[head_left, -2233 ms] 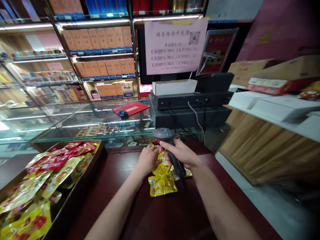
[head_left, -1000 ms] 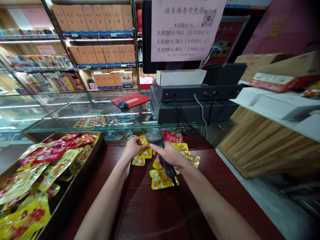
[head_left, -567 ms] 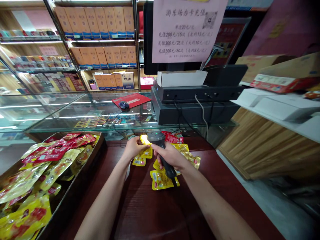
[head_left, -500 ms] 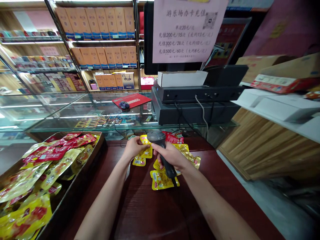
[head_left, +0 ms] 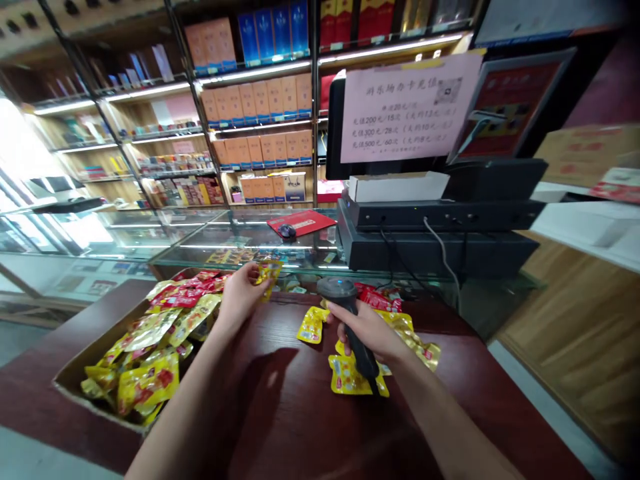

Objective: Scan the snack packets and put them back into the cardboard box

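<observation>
The left hand point(head_left: 240, 294) pinches 1 crinkled yellow foil sachet point(head_left: 269, 278) between thumb and fingers, with the sachet projecting above the fingertips. The right hand point(head_left: 362, 331) is closed around the handle of a black plastic barcode scanner point(head_left: 337, 289). Other glossy foil sachets point(head_left: 347, 377) lie on the dark red wooden counter point(head_left: 300, 433) beneath the scanner, and more fill a cardboard tray point(head_left: 100, 417) at left.

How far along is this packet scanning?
Done: many foil snack packets fill the brown cardboard tray. In hand: left hand holds a yellow foil packet, right hand a black handheld barcode scanner. Remaining: yellow foil packets on the dark red wooden counter.
</observation>
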A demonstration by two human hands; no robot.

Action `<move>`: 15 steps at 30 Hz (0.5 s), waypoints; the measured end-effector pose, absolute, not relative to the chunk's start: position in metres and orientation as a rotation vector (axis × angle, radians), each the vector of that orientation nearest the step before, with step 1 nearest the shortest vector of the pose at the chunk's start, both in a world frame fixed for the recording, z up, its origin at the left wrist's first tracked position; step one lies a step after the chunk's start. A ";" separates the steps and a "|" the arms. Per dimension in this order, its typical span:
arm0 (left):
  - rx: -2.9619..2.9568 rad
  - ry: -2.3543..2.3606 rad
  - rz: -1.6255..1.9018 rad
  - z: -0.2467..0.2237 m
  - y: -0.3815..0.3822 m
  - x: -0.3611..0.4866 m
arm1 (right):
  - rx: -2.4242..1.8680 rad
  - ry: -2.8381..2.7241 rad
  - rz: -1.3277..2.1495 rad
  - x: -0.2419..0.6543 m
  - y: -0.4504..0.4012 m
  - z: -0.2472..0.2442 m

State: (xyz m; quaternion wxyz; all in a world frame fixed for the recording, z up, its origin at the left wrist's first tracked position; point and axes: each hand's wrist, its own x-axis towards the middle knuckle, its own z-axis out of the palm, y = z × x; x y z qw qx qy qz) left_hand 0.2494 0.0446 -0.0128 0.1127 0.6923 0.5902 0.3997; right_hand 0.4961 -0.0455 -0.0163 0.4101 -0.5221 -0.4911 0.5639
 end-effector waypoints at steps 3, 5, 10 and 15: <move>2.157 2.114 1.173 0.023 0.039 0.204 | -1.291 -1.281 1.411 0.494 -0.048 -0.017; 2.198 2.379 1.125 0.038 0.037 0.178 | -1.291 -1.301 1.404 0.494 -0.049 -0.018; 2.272 2.558 0.985 0.041 0.033 0.155 | -1.302 -1.293 1.394 0.493 -0.048 -0.019; 2.367 2.322 0.960 0.015 0.030 0.193 | -1.306 -1.306 1.371 0.493 -0.049 -0.019</move>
